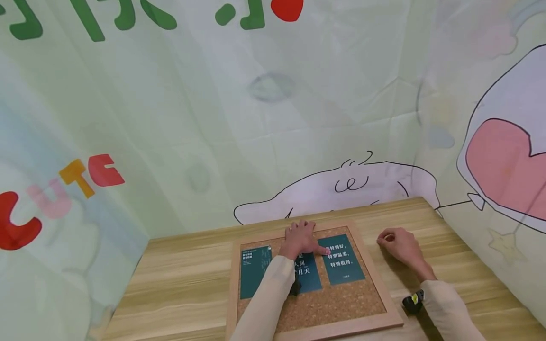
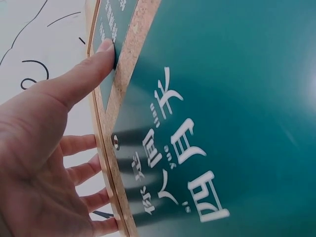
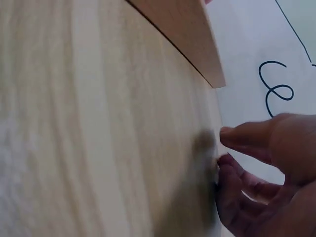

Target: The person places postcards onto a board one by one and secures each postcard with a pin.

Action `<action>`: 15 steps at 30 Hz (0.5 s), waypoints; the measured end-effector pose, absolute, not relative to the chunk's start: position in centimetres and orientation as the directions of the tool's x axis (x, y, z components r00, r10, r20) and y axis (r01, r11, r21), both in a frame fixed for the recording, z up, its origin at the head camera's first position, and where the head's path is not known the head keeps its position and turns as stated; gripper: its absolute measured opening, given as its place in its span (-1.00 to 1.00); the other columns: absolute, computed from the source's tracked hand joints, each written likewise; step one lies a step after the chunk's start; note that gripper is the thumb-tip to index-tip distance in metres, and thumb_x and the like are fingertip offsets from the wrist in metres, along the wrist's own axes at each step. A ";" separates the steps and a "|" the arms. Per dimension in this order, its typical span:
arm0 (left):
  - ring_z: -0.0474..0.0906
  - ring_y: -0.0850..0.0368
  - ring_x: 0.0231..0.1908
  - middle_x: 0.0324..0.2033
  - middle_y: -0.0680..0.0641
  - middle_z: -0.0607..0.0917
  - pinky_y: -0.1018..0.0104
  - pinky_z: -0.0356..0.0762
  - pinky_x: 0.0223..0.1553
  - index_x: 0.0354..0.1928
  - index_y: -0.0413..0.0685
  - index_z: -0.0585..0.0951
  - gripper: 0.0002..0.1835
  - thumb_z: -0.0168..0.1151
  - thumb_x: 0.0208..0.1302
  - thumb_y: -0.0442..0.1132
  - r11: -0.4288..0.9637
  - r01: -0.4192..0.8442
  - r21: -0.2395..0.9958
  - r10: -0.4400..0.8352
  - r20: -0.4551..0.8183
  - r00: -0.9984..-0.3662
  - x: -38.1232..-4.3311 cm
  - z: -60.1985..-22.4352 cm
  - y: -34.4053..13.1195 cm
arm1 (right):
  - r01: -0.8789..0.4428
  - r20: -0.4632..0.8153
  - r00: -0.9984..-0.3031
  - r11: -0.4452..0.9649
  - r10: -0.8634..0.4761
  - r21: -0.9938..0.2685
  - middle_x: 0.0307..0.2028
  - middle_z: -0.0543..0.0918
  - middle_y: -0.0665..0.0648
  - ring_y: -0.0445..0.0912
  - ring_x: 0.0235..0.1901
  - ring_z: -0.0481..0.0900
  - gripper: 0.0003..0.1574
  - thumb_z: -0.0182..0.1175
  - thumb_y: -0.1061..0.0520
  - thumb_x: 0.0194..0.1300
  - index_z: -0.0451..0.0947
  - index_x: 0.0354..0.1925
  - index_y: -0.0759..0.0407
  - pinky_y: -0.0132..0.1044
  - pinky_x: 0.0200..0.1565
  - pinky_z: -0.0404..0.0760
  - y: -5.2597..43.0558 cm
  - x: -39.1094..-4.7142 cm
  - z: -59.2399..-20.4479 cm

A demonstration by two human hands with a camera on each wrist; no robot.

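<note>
A cork board (image 1: 315, 310) in a light wooden frame lies on the table, bearing three teal cards with white Chinese characters. My left hand (image 1: 300, 239) is spread over its upper part, covering some of the middle card (image 2: 247, 123). In the left wrist view, its thumb touches the right card (image 1: 344, 265), while the other fingers reach the frame's far edge. A small round pin (image 2: 116, 142) sits at the middle card's edge. Right of the board, my right hand (image 1: 400, 246) is low over the table, fingers loosely bent. A gap shows between thumb and forefinger, with nothing visible in it.
The left card (image 1: 253, 279) has a small pin head at its upper right corner. The wood-grain table (image 1: 179, 274) extends on both sides of the board. Behind it hangs a printed cloth backdrop (image 1: 192, 118) with cartoon drawings. A small black device (image 1: 413, 303) is on the right wrist.
</note>
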State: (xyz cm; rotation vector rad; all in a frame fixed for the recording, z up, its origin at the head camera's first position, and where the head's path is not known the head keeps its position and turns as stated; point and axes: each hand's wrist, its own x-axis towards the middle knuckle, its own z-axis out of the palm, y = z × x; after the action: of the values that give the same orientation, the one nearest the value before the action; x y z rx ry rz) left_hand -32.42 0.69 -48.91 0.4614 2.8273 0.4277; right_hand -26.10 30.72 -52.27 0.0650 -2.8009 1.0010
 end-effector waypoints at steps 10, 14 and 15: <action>0.25 -0.21 0.37 0.44 -0.14 0.38 -0.21 0.13 0.44 0.54 0.07 0.35 0.09 0.53 0.03 0.37 0.910 0.265 0.318 0.336 -0.193 -0.922 -32.4 -48.8 0.7 | -0.083 0.056 -0.996 0.617 -0.063 -0.782 -0.24 0.66 0.24 -0.05 -0.45 0.64 -0.94 0.22 0.26 0.38 0.57 -0.20 0.27 -0.21 -0.48 0.63 28.5 -27.2 -51.1; 0.25 -0.21 0.38 0.45 -0.14 0.38 -0.22 0.13 0.44 0.54 0.07 0.36 0.09 0.53 0.02 0.37 0.911 0.264 0.317 0.335 -0.197 -0.921 -32.3 -48.7 0.7 | -0.101 0.069 -0.995 0.639 -0.074 -0.763 -0.31 0.64 0.17 -0.03 -0.40 0.59 -0.94 0.22 0.26 0.34 0.55 -0.25 0.28 -0.20 -0.43 0.58 27.4 -27.8 -50.8; 0.25 -0.21 0.38 0.45 -0.14 0.38 -0.22 0.13 0.44 0.54 0.07 0.36 0.09 0.53 0.02 0.38 0.911 0.264 0.316 0.335 -0.197 -0.921 -32.3 -48.7 0.7 | -0.107 0.078 -0.994 0.645 -0.074 -0.756 -0.32 0.63 0.16 -0.02 -0.38 0.58 -0.93 0.22 0.26 0.33 0.55 -0.26 0.29 -0.20 -0.41 0.56 27.2 -27.9 -50.7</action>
State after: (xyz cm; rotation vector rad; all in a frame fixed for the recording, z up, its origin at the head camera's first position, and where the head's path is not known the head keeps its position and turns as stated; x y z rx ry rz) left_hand -32.34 0.67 -48.66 0.4504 2.8268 0.4166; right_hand -27.89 27.19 -50.73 0.1544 -2.8130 1.2973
